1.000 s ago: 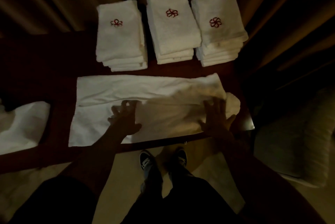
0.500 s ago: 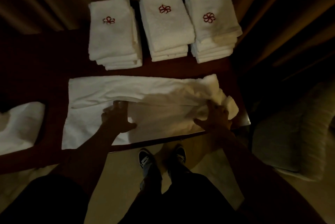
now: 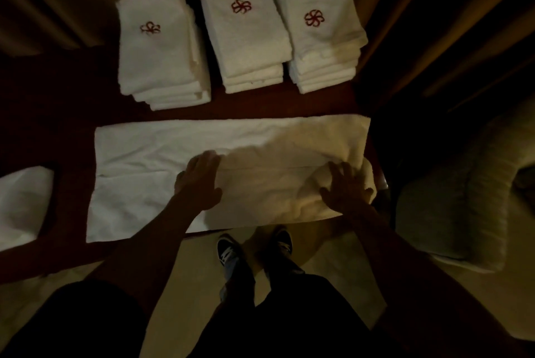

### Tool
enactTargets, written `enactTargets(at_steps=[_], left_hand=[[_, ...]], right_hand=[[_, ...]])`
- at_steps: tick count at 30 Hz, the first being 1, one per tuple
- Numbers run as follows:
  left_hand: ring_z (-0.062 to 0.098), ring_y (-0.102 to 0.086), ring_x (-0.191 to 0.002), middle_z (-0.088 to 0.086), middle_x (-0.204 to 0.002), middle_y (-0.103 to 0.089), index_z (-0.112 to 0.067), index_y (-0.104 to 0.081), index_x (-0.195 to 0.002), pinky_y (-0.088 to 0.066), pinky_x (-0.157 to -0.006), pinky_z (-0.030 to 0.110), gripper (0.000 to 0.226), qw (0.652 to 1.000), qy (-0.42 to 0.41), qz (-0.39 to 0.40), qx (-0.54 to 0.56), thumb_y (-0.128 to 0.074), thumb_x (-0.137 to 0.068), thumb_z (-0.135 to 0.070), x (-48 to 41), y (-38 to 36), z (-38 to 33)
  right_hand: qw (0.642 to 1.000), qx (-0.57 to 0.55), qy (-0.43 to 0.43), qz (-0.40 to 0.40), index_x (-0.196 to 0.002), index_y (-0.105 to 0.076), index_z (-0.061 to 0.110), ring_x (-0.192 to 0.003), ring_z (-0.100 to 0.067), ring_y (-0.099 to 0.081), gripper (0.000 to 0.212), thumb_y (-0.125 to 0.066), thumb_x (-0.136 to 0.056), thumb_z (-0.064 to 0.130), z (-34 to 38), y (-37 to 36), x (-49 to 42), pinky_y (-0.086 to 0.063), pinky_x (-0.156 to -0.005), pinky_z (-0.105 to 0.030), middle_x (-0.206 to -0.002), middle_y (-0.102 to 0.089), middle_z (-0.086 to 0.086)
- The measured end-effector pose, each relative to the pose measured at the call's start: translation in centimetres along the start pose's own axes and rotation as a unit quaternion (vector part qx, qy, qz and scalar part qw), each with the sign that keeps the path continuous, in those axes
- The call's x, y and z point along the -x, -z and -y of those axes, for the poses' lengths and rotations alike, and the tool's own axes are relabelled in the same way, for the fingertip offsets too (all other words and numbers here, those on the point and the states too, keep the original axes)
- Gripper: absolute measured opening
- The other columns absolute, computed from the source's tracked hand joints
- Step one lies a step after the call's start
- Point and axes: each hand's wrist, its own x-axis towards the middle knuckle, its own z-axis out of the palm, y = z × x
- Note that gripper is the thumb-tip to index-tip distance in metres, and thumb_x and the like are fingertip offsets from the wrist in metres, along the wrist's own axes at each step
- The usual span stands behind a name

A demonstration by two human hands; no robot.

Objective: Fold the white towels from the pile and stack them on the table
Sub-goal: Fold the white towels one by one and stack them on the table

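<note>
Head view: left hand (image 3: 199, 181) and right hand (image 3: 346, 187), earlier gripping, now press towel (image 3: 144, 155), fingers (image 3: 209, 159) seemingly spread.

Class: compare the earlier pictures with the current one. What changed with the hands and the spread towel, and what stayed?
The left hand and right hand, which bunched the cloth half a second ago, now lie flat on it, fingers spread. The crumpled right end of the spread towel has been pulled straighter. The three folded stacks and the loose towel at the left stayed put.
</note>
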Motion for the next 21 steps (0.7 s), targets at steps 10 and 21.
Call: enactTargets(at_steps=[10, 21], left_hand=[[0.031, -0.050, -0.118, 0.008, -0.137, -0.042, -0.022, -0.040, -0.140, -0.049, -0.092, 0.046, 0.058, 0.995, 0.086, 0.022, -0.045, -0.063, -0.087, -0.017, 0.5, 0.8, -0.1], [0.037, -0.058, -0.082, 0.016, -0.092, -0.058, -0.006, -0.060, -0.099, -0.055, -0.067, 0.048, 0.022, 0.993, 0.051, -0.107, 0.000, -0.047, -0.095, -0.023, 0.5, 0.8, 1.4]], right_hand=[[0.997, -0.025, -0.020, -0.069, -0.150, -0.030, 0.035, -0.126, -0.034, -0.050, 0.056, -0.052, -0.099, 0.035, -0.7, 1.4, -0.8, -0.040, -0.104, -0.054, -0.136, -0.052, -0.007], [0.974, -0.010, 0.053, -0.221, -0.106, -0.067, 0.015, -0.085, -0.030, -0.068, 0.021, -0.049, -0.100, 0.024, -0.7, 1.7, -3.2, -0.052, -0.068, -0.035, -0.098, -0.069, -0.010]])
